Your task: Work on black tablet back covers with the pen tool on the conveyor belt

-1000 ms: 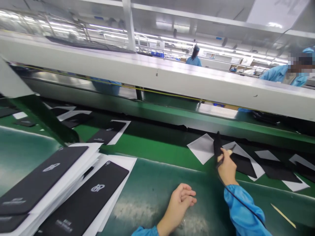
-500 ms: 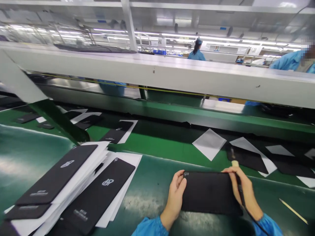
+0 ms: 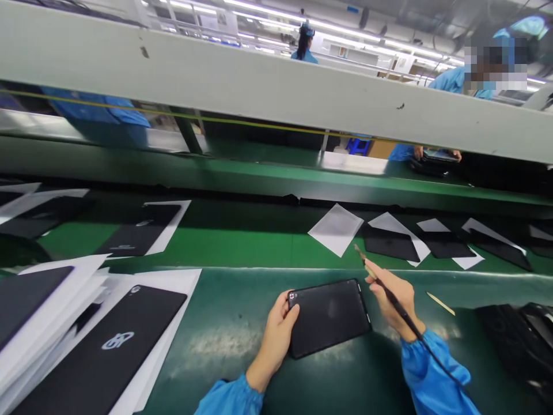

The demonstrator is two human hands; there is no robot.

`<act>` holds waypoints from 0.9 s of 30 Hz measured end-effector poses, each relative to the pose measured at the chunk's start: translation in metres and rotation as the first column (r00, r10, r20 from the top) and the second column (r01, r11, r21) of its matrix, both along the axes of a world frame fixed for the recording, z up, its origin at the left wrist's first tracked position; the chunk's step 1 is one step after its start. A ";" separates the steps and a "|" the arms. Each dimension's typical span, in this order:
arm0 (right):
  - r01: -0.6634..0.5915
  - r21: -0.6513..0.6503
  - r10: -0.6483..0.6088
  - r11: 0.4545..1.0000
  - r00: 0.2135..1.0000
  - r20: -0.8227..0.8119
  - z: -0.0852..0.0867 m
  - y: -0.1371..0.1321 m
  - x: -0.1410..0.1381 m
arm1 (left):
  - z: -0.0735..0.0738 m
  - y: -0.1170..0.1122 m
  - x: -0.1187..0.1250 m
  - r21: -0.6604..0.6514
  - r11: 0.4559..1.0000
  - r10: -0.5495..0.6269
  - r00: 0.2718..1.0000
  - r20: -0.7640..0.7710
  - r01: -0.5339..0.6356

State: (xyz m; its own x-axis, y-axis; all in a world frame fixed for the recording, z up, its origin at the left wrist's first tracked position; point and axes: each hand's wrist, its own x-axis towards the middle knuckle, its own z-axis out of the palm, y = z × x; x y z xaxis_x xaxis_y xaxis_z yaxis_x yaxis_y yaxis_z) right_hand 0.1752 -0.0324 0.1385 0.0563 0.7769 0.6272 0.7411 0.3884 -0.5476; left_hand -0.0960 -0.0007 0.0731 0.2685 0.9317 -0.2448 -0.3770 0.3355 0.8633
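My left hand (image 3: 280,325) grips the left end of a black tablet cover (image 3: 330,317), thumb on top near a small square cut-out at its corner. The cover lies slightly tilted above the green bench, its right end free. My right hand (image 3: 394,300) is closed around a soldering iron (image 3: 382,283), held like a pen with a dark cord trailing back along the sleeve. The iron's tip points up and left, apart from the cover. At the left, a black cover with a white logo (image 3: 110,346) rests on white sheets.
A stack of covers interleaved with white paper (image 3: 56,323) stands at the left edge. Beyond the bench, a green conveyor belt (image 3: 250,242) carries more covers and sheets. A thin wooden stick (image 3: 440,303) and black items (image 3: 514,340) lie at the right. A co-worker's hands (image 3: 436,154) are across the line.
My right hand has let go of the cover's right end and moved away with the soldering iron. The cover has tilted, its right end turning upward. The whole view has shifted.
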 end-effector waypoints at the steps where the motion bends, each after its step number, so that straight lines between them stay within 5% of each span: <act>1: 0.019 -0.029 -0.023 0.999 0.990 -0.136 -0.002 0.001 -0.004 | -0.001 0.000 0.000 0.005 1.000 -0.016 1.000 0.002 0.016; 5: -0.061 -0.135 -0.046 0.989 0.741 -0.670 -0.015 0.004 -0.022 | -0.003 -0.001 0.000 0.010 0.999 -0.030 0.999 -0.011 0.030; 7: -0.122 -0.139 -0.032 0.983 0.629 -0.777 -0.024 0.002 -0.031 | -0.003 -0.002 0.001 -0.005 1.000 -0.021 1.000 -0.006 0.021; 9: -0.121 -0.126 -0.029 0.985 0.597 -0.802 -0.032 -0.004 -0.038 | 0.000 -0.004 0.003 -0.020 1.000 -0.016 1.000 0.007 0.016; 17: -0.263 -0.155 0.190 0.952 0.908 -0.374 -0.019 -0.030 -0.058 | 0.009 -0.006 0.006 -0.042 0.999 0.025 0.999 0.045 -0.023; 27: -0.334 -0.209 0.279 0.919 0.926 -0.253 -0.016 -0.025 -0.068 | 0.006 -0.006 0.007 -0.036 0.999 0.037 0.999 0.033 -0.035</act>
State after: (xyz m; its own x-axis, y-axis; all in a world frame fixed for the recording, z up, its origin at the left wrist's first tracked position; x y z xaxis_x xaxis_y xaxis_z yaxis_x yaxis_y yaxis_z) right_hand 0.1067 -0.0570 0.1223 -0.0976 0.9040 0.4162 0.4614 0.4116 -0.7859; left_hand -0.0893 -0.0062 0.0796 0.2436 0.9318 -0.2690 -0.4181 0.3511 0.8378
